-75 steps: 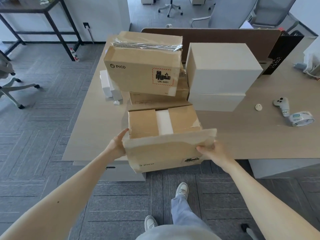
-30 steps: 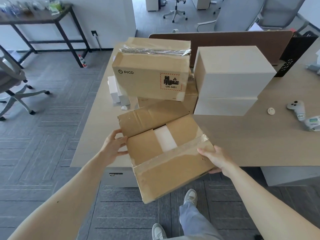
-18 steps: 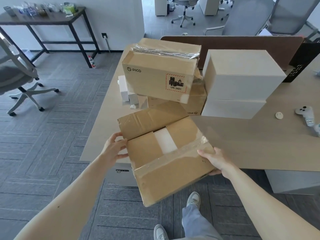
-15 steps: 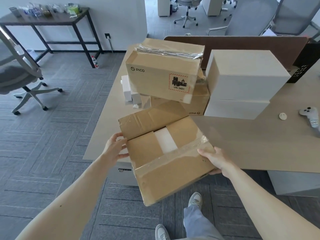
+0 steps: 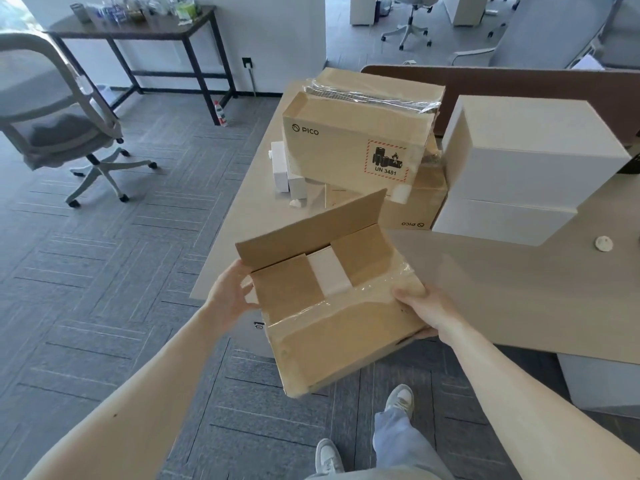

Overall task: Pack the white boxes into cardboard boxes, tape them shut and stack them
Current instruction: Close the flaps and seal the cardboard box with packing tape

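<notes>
Our left grip (image 5: pixel 230 296) and right grip (image 5: pixel 426 313) clamp the open cardboard box (image 5: pixel 332 327), lower centre of the frame.
Left fingers hold its end beneath the raised flap (image 5: pixel 311 230). The right thumb lies on top with fingers underneath, and both arms stretch forward. We judge it is held tilted off the tabletop (image 5: pixel 485 289) edge for turning before taping. A white box (image 5: pixel 329 271) shows inside.

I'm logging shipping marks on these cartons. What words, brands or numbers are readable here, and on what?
"PICO", beside a round logo: top cardboard box, front face.
"UN 3481": red-bordered battery label on the same face.
"PICO", upside down: lower cardboard box.
No print shows on the held cardboard box.
Too small to read: labels of the bottles on the far table.
</notes>
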`<state>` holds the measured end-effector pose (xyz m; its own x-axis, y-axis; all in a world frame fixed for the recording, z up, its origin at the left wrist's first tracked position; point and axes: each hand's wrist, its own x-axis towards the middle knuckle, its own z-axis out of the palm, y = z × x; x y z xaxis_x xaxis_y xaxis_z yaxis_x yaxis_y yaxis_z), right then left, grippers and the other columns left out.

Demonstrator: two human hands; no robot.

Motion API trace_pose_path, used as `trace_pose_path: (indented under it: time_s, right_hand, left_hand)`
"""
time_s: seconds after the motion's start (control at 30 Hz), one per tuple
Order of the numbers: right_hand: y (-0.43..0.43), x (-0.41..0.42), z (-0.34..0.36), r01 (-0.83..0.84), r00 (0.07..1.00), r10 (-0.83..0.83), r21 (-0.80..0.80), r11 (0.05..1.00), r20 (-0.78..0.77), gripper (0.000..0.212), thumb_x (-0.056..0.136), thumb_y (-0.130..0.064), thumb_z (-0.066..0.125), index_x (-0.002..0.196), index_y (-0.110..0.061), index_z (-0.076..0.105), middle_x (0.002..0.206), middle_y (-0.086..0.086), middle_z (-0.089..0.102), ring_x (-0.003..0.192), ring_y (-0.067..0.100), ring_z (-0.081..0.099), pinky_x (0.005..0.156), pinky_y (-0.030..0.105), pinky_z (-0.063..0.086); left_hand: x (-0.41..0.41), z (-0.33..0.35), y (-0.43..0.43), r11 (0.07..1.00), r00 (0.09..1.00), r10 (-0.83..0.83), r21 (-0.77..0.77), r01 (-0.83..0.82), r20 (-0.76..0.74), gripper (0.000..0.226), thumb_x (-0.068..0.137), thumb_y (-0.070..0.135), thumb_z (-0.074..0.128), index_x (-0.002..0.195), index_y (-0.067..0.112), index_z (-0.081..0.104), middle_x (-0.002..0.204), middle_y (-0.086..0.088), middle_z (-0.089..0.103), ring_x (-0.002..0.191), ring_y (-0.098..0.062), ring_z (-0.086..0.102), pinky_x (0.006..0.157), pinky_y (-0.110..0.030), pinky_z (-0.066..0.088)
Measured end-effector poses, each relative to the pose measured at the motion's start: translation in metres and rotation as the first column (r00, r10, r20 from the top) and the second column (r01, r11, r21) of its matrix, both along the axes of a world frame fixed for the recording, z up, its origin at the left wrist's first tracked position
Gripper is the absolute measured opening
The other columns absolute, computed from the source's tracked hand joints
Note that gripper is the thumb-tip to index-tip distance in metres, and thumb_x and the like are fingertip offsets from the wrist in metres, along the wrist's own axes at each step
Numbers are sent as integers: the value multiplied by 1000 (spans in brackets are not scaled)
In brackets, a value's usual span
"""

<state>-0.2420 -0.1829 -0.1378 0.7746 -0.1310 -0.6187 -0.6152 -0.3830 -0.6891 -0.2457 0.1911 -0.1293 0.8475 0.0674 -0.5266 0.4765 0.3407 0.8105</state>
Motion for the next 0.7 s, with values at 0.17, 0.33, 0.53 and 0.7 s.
trace_pose_path:
  time_s: [0.17, 0.33, 0.53, 0.7]
  right_hand:
    - [0, -1, 1, 21, 999, -22, 23, 1000, 25, 64, 76, -58, 74, 126, -23, 56, 109, 1, 62, 99, 29, 61, 58, 46, 62]
    - [-10, -7, -1, 78, 997, -78, 31, 996, 18, 68, 71, -61, 76, 123, -24, 55, 113, 3, 61, 104, 32, 61, 59, 48, 62]
    - [-48, -10, -4, 173, 984, -175, 75, 982, 21, 65, 71, -60, 78, 119, -21, 59, 109, 4, 65, 99, 28, 63, 59, 48, 62]
    - [-85, -4, -4, 206, 978, -208, 88, 975, 15, 60, 71, -60, 77, 114, -23, 57, 109, 2, 63, 95, 25, 62, 59, 46, 62]
  left_hand:
    - [-9, 4, -7, 994, 995, -92, -59, 90, -34, 64, 58, 16, 44, 118, 16, 66, 111, -9, 56, 80, -31, 55, 70, -45, 52]
    - [5, 8, -24, 993, 993, -111, -51, 108, -46, 70, 50, 16, 43, 116, 16, 68, 115, -9, 56, 85, -27, 50, 73, -38, 45]
    - [35, 2, -69, 967, 967, -241, 70, 246, -78, 54, 53, 21, 56, 104, 19, 73, 131, -12, 53, 103, -31, 47, 70, -34, 45]
    - [64, -9, -117, 790, 918, -390, 487, 373, -70, 43, 59, 37, 90, 96, 32, 69, 134, -8, 48, 106, -23, 56, 67, -27, 50]
